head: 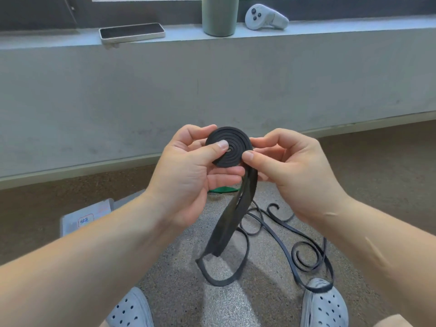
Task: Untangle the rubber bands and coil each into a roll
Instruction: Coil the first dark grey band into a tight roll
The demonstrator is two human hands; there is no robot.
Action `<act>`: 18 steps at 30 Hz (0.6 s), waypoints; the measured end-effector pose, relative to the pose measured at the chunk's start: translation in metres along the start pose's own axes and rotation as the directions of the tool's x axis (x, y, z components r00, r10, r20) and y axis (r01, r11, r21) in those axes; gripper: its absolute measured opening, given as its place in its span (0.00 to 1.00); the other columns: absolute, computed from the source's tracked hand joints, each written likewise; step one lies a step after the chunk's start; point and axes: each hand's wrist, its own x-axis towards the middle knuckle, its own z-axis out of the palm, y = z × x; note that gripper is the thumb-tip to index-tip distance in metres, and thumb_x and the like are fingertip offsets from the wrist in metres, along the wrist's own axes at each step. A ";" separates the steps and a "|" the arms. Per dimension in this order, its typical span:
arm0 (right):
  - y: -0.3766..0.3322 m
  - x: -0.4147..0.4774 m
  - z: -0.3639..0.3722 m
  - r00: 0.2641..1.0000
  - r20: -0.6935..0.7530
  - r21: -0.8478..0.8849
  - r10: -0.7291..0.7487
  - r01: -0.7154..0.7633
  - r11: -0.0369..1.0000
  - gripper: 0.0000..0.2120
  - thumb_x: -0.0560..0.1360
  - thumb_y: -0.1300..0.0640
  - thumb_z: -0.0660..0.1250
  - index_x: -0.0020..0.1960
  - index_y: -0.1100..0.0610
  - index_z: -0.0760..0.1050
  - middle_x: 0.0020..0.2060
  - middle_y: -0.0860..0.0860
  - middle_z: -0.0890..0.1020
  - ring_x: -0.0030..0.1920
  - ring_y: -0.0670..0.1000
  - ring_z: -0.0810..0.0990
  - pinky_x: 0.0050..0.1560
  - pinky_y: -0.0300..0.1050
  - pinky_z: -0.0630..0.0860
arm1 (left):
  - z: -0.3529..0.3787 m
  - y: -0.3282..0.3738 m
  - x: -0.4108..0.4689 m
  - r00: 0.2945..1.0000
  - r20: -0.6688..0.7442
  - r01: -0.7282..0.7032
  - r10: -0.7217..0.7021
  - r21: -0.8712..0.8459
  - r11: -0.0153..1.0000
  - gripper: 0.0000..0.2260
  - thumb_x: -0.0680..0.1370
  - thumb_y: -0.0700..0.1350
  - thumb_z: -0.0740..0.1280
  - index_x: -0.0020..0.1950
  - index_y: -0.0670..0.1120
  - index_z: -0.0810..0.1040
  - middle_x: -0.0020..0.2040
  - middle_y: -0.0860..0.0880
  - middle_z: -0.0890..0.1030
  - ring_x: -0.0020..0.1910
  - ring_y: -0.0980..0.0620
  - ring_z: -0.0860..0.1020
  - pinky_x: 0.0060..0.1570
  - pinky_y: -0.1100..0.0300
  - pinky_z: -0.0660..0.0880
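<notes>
the person holds a black rubber band in the air with both hands, in front of a grey wall. most of it is wound into a flat round roll (236, 142), like a snail shell.

the left hand (188, 171) grips the roll. its thumb presses on the front of the roll and its fingers are curled behind it. the right hand (290, 171) pinches the right edge of the roll with thumb and first finger, just where the loose end (226, 223) comes off. the loose end hangs down between the arms and bends into a big loop near the floor (179, 267).

more black bands (283, 234) lie on the speckled floor under the right arm. they cross over each other and some ends curl into little swirls. one of them lies over the tip of the right shoe (323, 305). the left shoe (129, 312) is near the bottom edge. both shoes are grey with holes.

a bit of something green (223, 190) peeks out just under the left hand; i cannot tell what it is. a flat paper pack (87, 218) lies on the floor by the left arm.

up on the ledge (330, 27) there is a phone (132, 33), a green cup (220, 15) and a grey game controller (264, 17).
</notes>
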 end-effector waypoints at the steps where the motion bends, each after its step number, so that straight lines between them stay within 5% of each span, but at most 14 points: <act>1: 0.002 -0.002 0.003 0.999 -0.032 0.023 -0.005 0.005 1.000 0.07 0.73 0.69 0.73 0.42 0.60 0.79 0.42 0.58 0.87 0.39 0.53 0.86 0.39 0.43 0.81 | 0.002 -0.001 -0.002 1.000 0.002 0.005 -0.005 -0.013 1.000 0.10 0.79 0.33 0.66 0.51 0.48 0.73 0.45 0.40 0.83 0.29 0.43 0.82 0.28 0.56 0.81; 5: 0.001 -0.007 0.007 0.996 -0.086 0.151 0.027 -0.014 0.988 0.04 0.74 0.70 0.71 0.47 0.65 0.77 0.42 0.56 0.87 0.40 0.50 0.86 0.38 0.40 0.80 | 0.004 -0.004 -0.005 0.999 0.018 0.033 -0.032 -0.066 0.997 0.10 0.79 0.34 0.66 0.52 0.49 0.73 0.47 0.39 0.83 0.30 0.42 0.83 0.29 0.55 0.81; 9: -0.001 -0.008 0.004 0.996 -0.089 0.113 0.026 -0.016 0.993 0.05 0.73 0.69 0.72 0.45 0.61 0.79 0.40 0.55 0.87 0.40 0.50 0.86 0.39 0.41 0.80 | 0.004 -0.007 -0.007 0.995 0.052 0.086 -0.084 -0.047 0.995 0.09 0.80 0.36 0.65 0.52 0.50 0.71 0.48 0.39 0.83 0.31 0.43 0.83 0.24 0.57 0.79; 14: -0.010 0.000 -0.013 1.000 -0.020 -0.050 0.004 -0.005 0.999 0.06 0.72 0.71 0.73 0.44 0.61 0.82 0.37 0.55 0.87 0.36 0.49 0.85 0.35 0.35 0.77 | -0.009 0.001 0.006 0.992 0.120 -0.006 -0.038 0.346 0.938 0.10 0.77 0.40 0.71 0.45 0.48 0.70 0.41 0.44 0.83 0.24 0.46 0.77 0.18 0.62 0.66; 18: -0.017 0.003 -0.021 0.986 0.163 -0.121 0.036 -0.016 0.992 0.08 0.71 0.72 0.73 0.42 0.61 0.83 0.39 0.54 0.87 0.39 0.49 0.85 0.44 0.40 0.81 | -0.019 0.018 0.013 0.962 0.261 -0.074 -0.076 0.520 0.851 0.12 0.70 0.39 0.75 0.49 0.49 0.77 0.45 0.40 0.83 0.25 0.44 0.78 0.21 0.60 0.69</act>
